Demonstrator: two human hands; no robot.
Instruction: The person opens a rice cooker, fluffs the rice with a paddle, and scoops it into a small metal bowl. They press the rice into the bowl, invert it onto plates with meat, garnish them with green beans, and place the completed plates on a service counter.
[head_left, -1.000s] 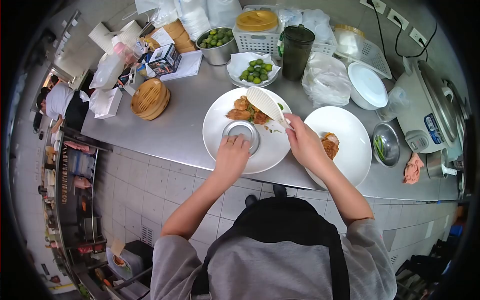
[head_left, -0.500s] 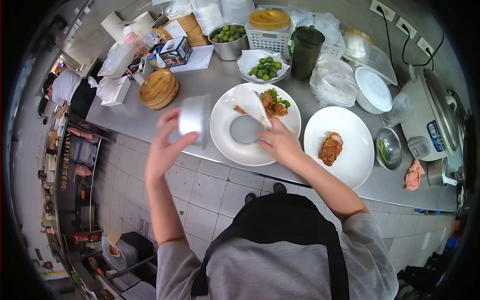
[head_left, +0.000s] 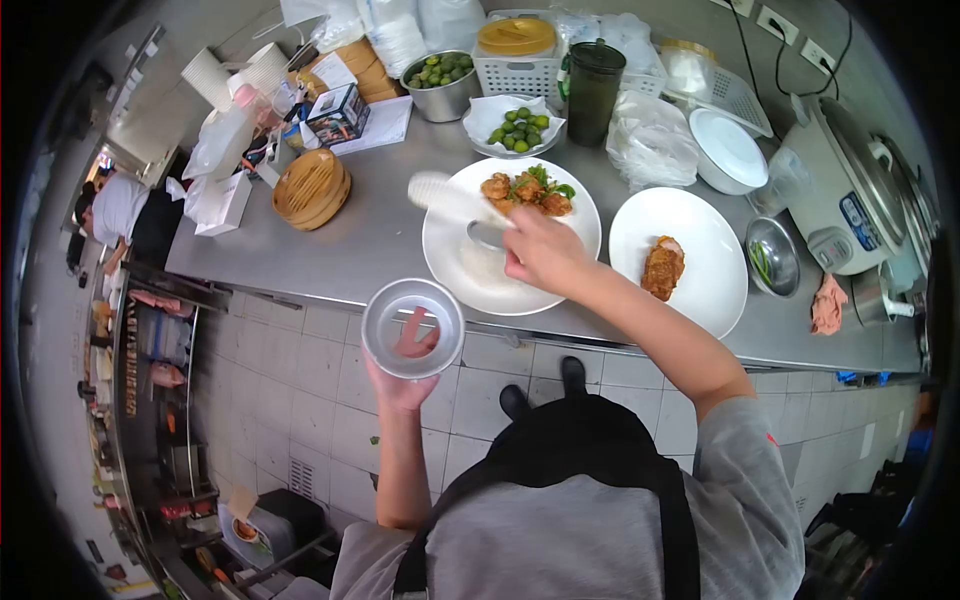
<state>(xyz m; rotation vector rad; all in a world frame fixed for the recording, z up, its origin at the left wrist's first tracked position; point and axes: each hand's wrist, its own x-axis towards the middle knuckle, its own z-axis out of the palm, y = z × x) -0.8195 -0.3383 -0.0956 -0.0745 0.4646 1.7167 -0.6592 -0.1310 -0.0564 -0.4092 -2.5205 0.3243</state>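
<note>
The left hand (head_left: 400,388) grasps a round metal mould (head_left: 376,328) from below, just in front of the counter (head_left: 385,215), while the right hand (head_left: 545,250) grips a blurred white paddle (head_left: 445,195) above the left plate (head_left: 442,245), with a small grey disc (head_left: 485,234) beside its fingers that may or may not be held; I cannot tell. At that plate's far side lie browned chunks (head_left: 495,187) and greens (head_left: 540,178), and the right plate (head_left: 715,250) carries 1 browned piece (head_left: 663,268). Beyond, limes (head_left: 520,130) fill a paper-lined bowl (head_left: 484,120).
</note>
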